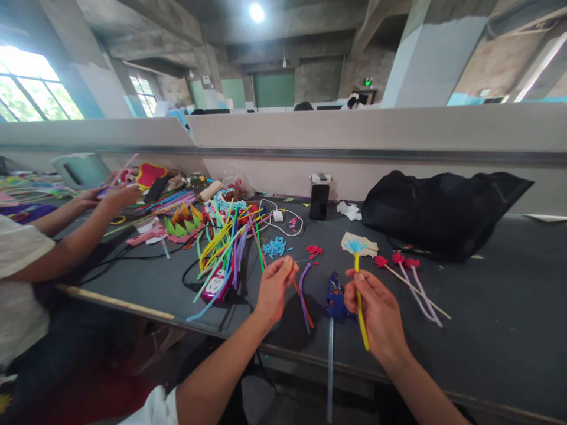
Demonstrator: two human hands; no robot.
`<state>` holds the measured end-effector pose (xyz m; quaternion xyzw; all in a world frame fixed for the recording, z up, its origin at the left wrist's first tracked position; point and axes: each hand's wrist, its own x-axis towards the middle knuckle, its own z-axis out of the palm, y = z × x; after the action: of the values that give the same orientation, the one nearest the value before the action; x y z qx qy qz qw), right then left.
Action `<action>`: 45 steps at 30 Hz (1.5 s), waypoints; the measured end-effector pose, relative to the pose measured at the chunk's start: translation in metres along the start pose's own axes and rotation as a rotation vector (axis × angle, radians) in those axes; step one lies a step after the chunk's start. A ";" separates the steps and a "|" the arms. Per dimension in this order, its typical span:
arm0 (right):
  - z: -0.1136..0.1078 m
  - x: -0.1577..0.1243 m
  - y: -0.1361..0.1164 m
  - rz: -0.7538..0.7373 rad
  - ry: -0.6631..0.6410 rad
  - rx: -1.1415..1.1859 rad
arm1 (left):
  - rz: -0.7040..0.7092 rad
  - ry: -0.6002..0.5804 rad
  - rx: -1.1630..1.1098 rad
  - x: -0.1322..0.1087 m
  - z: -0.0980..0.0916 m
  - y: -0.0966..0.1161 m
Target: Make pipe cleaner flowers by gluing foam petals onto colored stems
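In my right hand [372,307] is a handmade flower, its yellow pipe-cleaner stem [357,262] slightly tilted and its blue petals [354,246] at the top. My left hand [277,289] is closed in a pinch, and a thin pale strand [300,261] sticks out from its fingertips. Purple and orange pipe cleaners [303,298] lie just right of that hand. Between my hands rests a blue glue gun [335,298], a clear glue stick [330,366] reaching past the table edge. Small blue pieces [274,246] and red pieces [314,251] are heaped beyond my left hand.
Red flowers [398,258] on stems lie at right, before a black bag [434,212]. A phone [319,202] stands near the partition. At left are bundled pipe cleaners [221,236], a purple power strip [216,286] with cables, and a co-worker's hands [117,195].
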<state>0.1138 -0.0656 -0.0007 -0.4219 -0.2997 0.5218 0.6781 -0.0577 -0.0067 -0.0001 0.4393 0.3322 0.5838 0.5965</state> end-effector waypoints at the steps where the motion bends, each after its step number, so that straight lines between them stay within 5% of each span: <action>1: -0.004 0.002 -0.003 -0.014 0.015 0.004 | 0.011 0.011 0.025 0.001 -0.001 0.001; 12: -0.046 0.018 -0.023 -0.184 0.174 0.028 | 0.075 0.223 0.281 0.012 -0.022 0.004; 19: -0.049 0.016 -0.012 -0.148 0.130 -0.043 | 0.103 0.074 0.450 0.017 -0.029 -0.006; 29: -0.071 0.028 -0.021 -0.310 0.295 -0.071 | 0.160 0.104 0.400 0.021 -0.032 -0.017; 40: -0.097 0.037 -0.019 -0.377 0.397 -0.092 | 0.267 0.278 0.357 -0.018 -0.045 -0.005; 45: -0.101 0.038 -0.018 -0.377 0.444 -0.044 | 0.165 0.208 0.408 -0.044 -0.035 -0.001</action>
<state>0.2180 -0.0573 -0.0334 -0.4772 -0.2283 0.2750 0.8029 -0.0937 -0.0457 -0.0204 0.5140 0.4658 0.5935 0.4082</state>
